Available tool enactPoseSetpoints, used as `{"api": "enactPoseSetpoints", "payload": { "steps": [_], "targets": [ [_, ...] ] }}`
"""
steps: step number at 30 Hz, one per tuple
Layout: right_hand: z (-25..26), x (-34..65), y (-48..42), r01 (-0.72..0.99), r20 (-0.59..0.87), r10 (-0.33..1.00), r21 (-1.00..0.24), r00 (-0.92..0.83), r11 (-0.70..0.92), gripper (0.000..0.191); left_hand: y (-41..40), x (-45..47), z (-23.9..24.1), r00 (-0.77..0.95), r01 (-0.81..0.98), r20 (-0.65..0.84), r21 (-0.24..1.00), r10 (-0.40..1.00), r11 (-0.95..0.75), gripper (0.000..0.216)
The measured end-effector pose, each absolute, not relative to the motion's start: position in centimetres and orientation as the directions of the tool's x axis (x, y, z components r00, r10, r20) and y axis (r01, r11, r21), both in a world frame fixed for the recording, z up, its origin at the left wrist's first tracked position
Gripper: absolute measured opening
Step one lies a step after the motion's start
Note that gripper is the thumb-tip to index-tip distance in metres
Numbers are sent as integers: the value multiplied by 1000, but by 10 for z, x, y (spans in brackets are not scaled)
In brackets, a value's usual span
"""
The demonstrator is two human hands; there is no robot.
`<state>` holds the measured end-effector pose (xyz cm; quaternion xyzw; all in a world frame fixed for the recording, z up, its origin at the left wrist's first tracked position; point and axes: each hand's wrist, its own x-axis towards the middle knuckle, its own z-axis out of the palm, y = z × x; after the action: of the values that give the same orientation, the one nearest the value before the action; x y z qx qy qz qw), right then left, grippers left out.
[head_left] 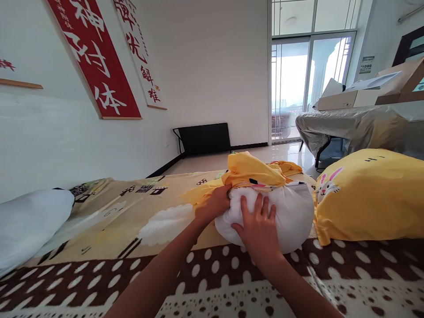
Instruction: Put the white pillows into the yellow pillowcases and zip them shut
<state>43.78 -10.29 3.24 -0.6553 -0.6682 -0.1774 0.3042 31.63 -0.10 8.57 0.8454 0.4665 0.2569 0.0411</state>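
Observation:
A white pillow (293, 216) lies on the patterned blanket in front of me, its far end inside a bunched yellow pillowcase (251, 168). My left hand (217, 203) is closed on the edge of the pillowcase at the pillow's left side; its fingertips are partly hidden in the cloth. Spread fingers of my right hand (260, 221) rest flat on top of the white pillow. To the right sits a full yellow pillow (371, 198) with a rabbit print. Another white pillow (33, 221) lies at the far left.
The blanket (132, 229) covers the surface under the pillows. Beyond it, a black folded panel (205, 139) leans by the wall. A plastic-covered table (357, 123) with cardboard boxes (338, 100) stands at the back right, near glass sliding doors (311, 84).

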Motion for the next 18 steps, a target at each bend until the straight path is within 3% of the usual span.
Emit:
{"api": "enactPoseSetpoints", "payload": {
  "steps": [7,15,18],
  "targets": [
    [36,467,-85,979,616,780,-201,111,20,66,-16,347,83,254,854,634,208,730,-477,18],
    [47,505,-72,932,602,752,-360,268,-44,53,-33,370,101,444,813,733,-89,514,-575,19],
    [48,520,-66,895,611,704,-438,362,-79,55,-30,372,101,544,775,760,-291,355,-561,23]
  ]
}}
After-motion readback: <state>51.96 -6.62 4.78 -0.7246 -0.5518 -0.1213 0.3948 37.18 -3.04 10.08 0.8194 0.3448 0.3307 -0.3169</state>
